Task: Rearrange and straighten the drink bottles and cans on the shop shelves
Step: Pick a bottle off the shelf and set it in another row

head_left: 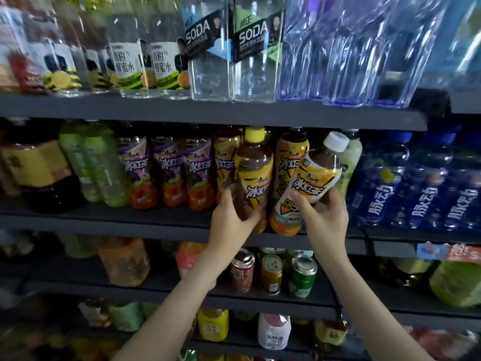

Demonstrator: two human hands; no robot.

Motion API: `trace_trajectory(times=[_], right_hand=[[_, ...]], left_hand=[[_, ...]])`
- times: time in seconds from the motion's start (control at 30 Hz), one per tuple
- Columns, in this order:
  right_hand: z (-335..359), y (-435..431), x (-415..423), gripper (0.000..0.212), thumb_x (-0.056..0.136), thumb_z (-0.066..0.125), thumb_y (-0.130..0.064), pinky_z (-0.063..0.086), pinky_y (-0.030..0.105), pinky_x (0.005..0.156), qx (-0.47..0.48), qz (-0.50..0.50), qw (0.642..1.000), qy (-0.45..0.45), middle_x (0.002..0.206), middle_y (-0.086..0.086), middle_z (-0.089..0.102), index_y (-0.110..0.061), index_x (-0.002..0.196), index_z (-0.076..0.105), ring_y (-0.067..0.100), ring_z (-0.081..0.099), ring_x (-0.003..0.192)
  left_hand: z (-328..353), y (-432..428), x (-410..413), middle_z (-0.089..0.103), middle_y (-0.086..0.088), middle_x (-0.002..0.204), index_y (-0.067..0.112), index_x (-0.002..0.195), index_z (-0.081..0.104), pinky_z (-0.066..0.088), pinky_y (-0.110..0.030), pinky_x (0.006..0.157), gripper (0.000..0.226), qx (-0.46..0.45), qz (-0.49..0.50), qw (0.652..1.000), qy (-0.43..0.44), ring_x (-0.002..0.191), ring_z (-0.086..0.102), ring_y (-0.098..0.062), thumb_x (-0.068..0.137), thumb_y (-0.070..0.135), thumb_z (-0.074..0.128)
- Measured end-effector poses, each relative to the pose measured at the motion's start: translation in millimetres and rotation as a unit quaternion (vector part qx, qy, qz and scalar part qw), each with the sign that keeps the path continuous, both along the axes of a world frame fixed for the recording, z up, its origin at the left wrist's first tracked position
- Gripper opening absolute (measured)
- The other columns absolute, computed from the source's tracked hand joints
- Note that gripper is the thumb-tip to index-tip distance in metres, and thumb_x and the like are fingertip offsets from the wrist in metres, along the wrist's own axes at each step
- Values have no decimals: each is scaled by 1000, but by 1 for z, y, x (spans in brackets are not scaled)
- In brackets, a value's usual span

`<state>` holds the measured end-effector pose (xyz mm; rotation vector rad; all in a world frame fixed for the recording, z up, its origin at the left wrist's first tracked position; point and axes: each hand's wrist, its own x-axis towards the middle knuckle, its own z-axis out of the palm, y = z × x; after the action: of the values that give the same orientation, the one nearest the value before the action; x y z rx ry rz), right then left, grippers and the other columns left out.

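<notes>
Both hands on iced-tea bottles!
Left hand (pixel 230 217) wraps the yellow-capped bottle (pixel 253 175); right hand (pixel 325 217) fingers curl round the tilted white-capped bottle (pixel 312 178).

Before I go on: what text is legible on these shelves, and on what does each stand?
"SODA": clear square plastic bottle with blue label, and its green-labelled neighbour, top shelf.
"冰红茶": yellow-capped brown tea bottle in left hand; tilted white-capped tea bottle in right hand.
"蜂蜜水": clear bottles with white-and-green labels.
"脉动": blue plastic bottles.
Metal cans and everything below: too blurred.

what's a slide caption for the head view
Left hand grips yellow-capped tea bottle; right hand holds white-capped bottle tilted
</notes>
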<state>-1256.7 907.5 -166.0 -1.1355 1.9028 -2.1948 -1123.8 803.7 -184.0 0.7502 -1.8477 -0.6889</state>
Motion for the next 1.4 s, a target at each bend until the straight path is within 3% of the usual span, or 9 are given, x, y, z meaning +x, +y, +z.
trace_trajectory(times=[0.23,0.37,0.53,0.73,0.87,0.97,1.07,1.27,1.4], right_hand=[[-2,-13,22,29,78,78,-33,53,30,85,7,-7,1000,-21,107,2,62,-24,102,64,12,59,102],[7,-38,36,33,79,77,-34,46,12,73,77,-21,997,21,99,-6,59,-17,104,63,1,57,92],[12,-62,42,42,82,74,-36,50,33,78,109,-47,992,39,96,-4,59,-11,109,55,18,57,96],[-4,-67,44,71,79,78,-26,47,42,94,154,-77,981,91,121,0,47,-9,135,39,27,49,116],[-11,-69,50,75,79,77,-23,38,37,101,154,-113,977,97,131,9,47,-6,140,37,26,37,127],[-8,-75,50,70,78,79,-21,42,32,90,159,-121,976,84,123,9,51,-3,133,40,28,46,117],[-6,-79,49,71,80,77,-23,43,35,95,177,-116,973,91,128,10,50,-3,136,38,26,45,121],[-7,-76,43,74,80,77,-29,41,41,102,184,-99,974,85,131,8,47,-7,139,39,25,44,122],[-6,-75,41,75,79,77,-27,41,39,101,179,-94,976,82,130,7,47,-8,141,39,24,44,121]], left_hand=[[-6,-4,41,60,8,113,5,134,41,44,-6,87,63,5,-38,996,77,104,54,13,81,23,70],[12,-16,59,55,23,108,13,134,42,43,-2,81,60,8,-42,995,89,99,52,23,81,18,70],[12,-31,78,60,13,113,6,136,47,43,-2,86,65,21,-33,995,90,109,59,-1,78,18,75],[7,-32,88,52,30,107,10,137,46,40,1,82,67,42,-59,995,68,97,49,27,78,17,76],[5,-33,87,55,21,107,12,137,46,41,-4,87,68,62,-70,994,62,106,55,6,78,17,77],[3,-35,87,54,19,108,12,138,45,39,2,83,68,74,-77,993,57,99,51,13,78,18,77],[4,-37,85,52,24,103,10,137,46,37,5,76,65,79,-76,993,53,88,47,25,79,16,76],[8,-32,76,48,27,98,9,135,47,34,7,71,65,76,-63,994,36,86,43,19,78,17,77],[11,-25,71,53,18,102,9,131,50,34,8,70,61,63,-50,997,11,97,51,1,78,18,78]])
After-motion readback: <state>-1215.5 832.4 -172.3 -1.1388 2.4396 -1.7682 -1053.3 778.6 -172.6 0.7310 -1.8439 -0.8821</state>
